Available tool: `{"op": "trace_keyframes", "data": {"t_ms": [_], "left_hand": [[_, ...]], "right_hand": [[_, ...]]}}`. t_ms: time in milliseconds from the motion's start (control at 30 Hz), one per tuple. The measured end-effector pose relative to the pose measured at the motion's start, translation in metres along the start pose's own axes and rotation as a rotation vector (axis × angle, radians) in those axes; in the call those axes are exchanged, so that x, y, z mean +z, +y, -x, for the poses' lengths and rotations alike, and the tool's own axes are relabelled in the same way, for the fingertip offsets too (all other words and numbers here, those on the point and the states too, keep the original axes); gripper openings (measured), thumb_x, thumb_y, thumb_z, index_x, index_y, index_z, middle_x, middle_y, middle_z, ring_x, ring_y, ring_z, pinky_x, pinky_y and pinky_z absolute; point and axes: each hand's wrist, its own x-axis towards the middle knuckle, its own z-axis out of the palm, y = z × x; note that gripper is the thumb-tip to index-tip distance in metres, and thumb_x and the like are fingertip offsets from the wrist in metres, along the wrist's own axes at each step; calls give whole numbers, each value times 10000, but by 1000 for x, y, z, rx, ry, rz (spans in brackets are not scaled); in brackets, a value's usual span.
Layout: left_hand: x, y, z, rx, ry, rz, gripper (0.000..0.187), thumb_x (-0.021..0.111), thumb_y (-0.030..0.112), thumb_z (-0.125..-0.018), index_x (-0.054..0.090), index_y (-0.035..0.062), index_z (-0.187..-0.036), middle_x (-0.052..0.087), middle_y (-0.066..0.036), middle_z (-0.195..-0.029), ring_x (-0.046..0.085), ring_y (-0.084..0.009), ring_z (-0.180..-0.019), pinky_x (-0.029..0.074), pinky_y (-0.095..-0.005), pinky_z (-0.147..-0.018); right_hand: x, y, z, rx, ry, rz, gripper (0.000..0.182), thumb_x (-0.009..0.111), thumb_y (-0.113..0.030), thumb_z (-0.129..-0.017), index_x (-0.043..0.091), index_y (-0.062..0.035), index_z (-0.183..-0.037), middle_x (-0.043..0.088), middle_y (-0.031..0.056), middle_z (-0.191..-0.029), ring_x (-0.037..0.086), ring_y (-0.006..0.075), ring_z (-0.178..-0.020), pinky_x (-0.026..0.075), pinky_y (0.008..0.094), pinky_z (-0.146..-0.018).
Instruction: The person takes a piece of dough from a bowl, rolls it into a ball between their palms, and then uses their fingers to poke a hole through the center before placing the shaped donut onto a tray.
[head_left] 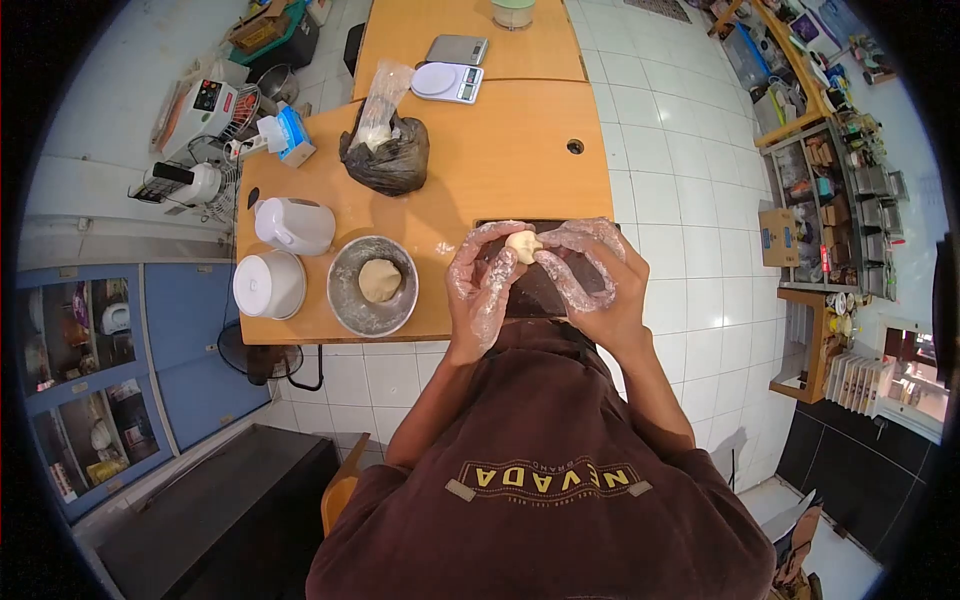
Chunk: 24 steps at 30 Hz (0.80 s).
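Observation:
A small pale piece of dough (523, 246) is held up between my two hands, above a dark tray (540, 297) at the front edge of the table. My left hand (480, 290) pinches its left side with thumb and fingers. From the other side, my right hand (608, 275) grips it with the thumb and fingertips. White flour coats both hands. To the left stands a metal bowl (345, 305), its inside dusted with flour, with a larger ball of dough (380, 281) lying in it.
Left of the bowl are a white tub (268, 285) and a white pitcher-like container (296, 226). Farther back on the wooden table (500, 150) sit a black plastic bag (390, 165), a white kitchen scale (447, 82) and a blue carton (292, 135). A chair (345, 485) is at lower left.

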Motion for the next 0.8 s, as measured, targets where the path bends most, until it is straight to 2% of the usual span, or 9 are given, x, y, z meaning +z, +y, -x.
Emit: {"op": "trace_keyframes", "data": {"t_ms": [167, 267, 633, 800], "left_hand": [[-1, 0, -1, -48, 5, 50, 295, 579, 161, -1088, 617, -58, -1282, 673, -142, -1206, 695, -205, -1081, 629, -349, -891], [-9, 0, 0, -119, -68, 48, 303, 573, 184, -1094, 628, -62, -1261, 669, -144, -1200, 703, -203, -1036, 653, -354, -835], [4, -2, 5, -82, 55, -44, 258, 587, 140, -1082, 636, -52, -1246, 675, -133, -1177, 695, -184, -1033, 648, -351, -860], [5, -2, 5, -87, 17, -154, 257, 587, 135, -1081, 634, -50, -1253, 676, -116, -1159, 691, -168, -1024, 638, -338, -857]], "right_hand": [[-9, 0, -3, 14, -47, -22, 254, 821, 32, -793, 769, -12, -1038, 738, 150, -992, 730, 287, -884, 585, 359, -781], [-13, 1, -5, -1, -76, -14, 251, 826, 22, -792, 770, -12, -1034, 739, 147, -985, 732, 286, -892, 585, 360, -786], [-16, -1, 0, -69, -108, 20, 235, 797, 36, -806, 738, 1, -1030, 707, 157, -994, 711, 328, -916, 573, 390, -802], [-17, -1, 2, 37, -177, 6, 205, 757, 30, -851, 692, 7, -1044, 671, 174, -1023, 688, 359, -927, 555, 410, -821]]}}
